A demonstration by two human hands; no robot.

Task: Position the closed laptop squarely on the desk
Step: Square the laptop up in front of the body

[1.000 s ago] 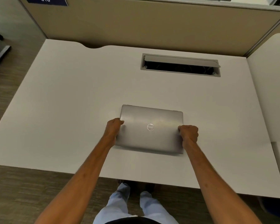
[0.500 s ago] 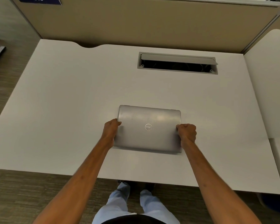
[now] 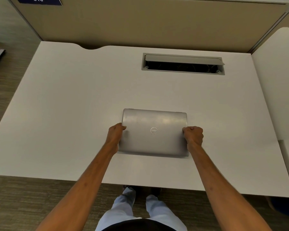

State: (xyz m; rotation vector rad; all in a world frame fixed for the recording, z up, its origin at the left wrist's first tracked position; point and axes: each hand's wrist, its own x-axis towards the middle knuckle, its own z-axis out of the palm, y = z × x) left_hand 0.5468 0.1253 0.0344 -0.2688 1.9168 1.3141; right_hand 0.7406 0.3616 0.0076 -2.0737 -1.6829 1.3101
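A closed silver laptop (image 3: pixel 153 132) with a round logo on its lid lies flat on the white desk (image 3: pixel 73 105), near the middle and toward the front edge. Its edges run nearly parallel to the desk's front edge. My left hand (image 3: pixel 115 135) grips the laptop's left edge, thumb on the lid. My right hand (image 3: pixel 193 135) is curled around the right edge, fingers tucked at the side.
An open grey cable tray (image 3: pixel 183 64) is cut into the desk behind the laptop. A beige partition (image 3: pixel 157 22) borders the far edge. A second white desk (image 3: pixel 280 84) adjoins on the right. Carpet and my legs show below the front edge.
The laptop and both hands stay in nearly the same place on the desk; the view has shifted slightly. The grip on both sides is unchanged.
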